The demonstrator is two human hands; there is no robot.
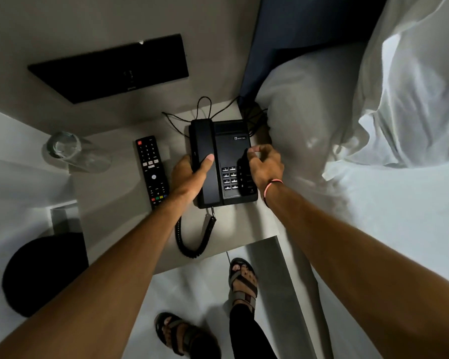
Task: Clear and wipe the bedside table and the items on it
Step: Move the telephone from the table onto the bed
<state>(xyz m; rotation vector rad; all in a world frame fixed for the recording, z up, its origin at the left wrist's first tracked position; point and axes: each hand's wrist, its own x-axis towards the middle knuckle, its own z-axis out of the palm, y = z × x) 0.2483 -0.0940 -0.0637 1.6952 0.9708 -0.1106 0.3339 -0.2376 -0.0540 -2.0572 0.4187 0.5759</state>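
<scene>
A black desk telephone sits on the pale bedside table, its handset on the cradle at the left side. My left hand grips the handset's edge, thumb lying across its top. My right hand holds the phone's right edge, fingers curled over the keypad side. A coiled cord hangs from the phone's front. A black TV remote lies just left of the phone. A clear drinking glass stands at the table's far left.
Thin black cables run behind the phone toward the wall. A black wall panel hangs above. The bed with white pillow and sheets borders the table's right. A dark round object sits low at the left. My sandalled feet stand on the floor.
</scene>
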